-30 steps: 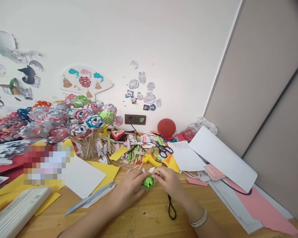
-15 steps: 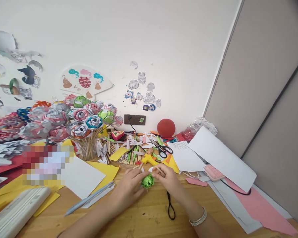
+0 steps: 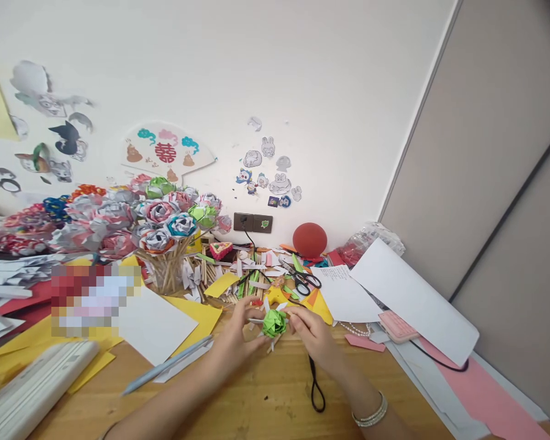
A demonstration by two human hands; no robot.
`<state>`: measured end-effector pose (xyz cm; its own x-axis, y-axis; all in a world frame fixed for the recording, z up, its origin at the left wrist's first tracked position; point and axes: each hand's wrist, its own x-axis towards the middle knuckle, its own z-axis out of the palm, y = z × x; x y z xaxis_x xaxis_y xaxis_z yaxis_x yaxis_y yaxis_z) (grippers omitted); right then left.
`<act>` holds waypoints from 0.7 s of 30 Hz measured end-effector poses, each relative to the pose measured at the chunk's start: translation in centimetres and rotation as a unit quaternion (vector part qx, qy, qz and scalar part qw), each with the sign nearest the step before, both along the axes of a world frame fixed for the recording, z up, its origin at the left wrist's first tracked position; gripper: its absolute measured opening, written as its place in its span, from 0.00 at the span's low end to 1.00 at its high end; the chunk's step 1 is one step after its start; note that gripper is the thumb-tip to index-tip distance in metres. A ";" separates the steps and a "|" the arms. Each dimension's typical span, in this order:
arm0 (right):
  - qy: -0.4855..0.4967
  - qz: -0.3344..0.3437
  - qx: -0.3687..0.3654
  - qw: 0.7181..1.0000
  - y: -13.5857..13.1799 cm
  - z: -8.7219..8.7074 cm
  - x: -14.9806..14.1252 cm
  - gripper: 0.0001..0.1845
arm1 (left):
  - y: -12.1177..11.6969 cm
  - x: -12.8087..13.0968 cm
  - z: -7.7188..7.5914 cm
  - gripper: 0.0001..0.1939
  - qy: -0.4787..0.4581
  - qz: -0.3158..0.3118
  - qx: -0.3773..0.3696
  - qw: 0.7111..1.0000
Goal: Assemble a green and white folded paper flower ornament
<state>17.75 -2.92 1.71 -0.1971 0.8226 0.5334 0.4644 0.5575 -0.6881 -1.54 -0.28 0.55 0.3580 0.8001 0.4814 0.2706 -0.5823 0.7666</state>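
Two hands meet over the wooden desk [image 3: 266,403], and between them we see a small green paper flower [image 3: 274,322] held just above the desktop. Our left hand [image 3: 236,339] comes in from the left, fingers curled around the flower's left side, thumb toward the top. Our right hand [image 3: 312,333] closes on it from the right, fingertips pinched against the petals; a bracelet [image 3: 371,412] sits on that wrist. Both hands are mostly closed and both touch the flower, so neither is nearer than the other: it sits midway between them, slightly ahead of the knuckles.

A thin wooden stick [image 3: 272,345] pokes out below the flower, slanting down and to the left toward us. We judge that to be the flower's long axis, with the bloom end facing away and up. Whether the stick is fixed into the bloom we cannot tell.

Just beyond the hands lie yellow paper scraps [image 3: 318,302] and black scissors [image 3: 305,281]. A black cord [image 3: 316,385] loops on the desk under the right wrist. To the left, well apart, a pen [image 3: 165,365] rests across white paper [image 3: 153,324], and a jar of paper roses [image 3: 165,232] stands farther back.
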 end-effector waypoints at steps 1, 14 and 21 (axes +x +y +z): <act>-0.004 0.004 0.001 1.000 0.0 0.0 0.0 0.15 | 0.2 0.0 0.0 0.28 -0.025 -0.010 -0.014 1.000; -0.114 -0.018 0.139 0.983 -0.1 -0.4 0.2 0.08 | 0.8 0.0 -0.3 0.16 -0.059 -0.125 -0.092 0.986; -0.104 -0.003 0.148 0.983 0.1 -0.3 0.3 0.08 | 0.7 0.0 -0.1 0.17 -0.052 -0.130 -0.145 0.979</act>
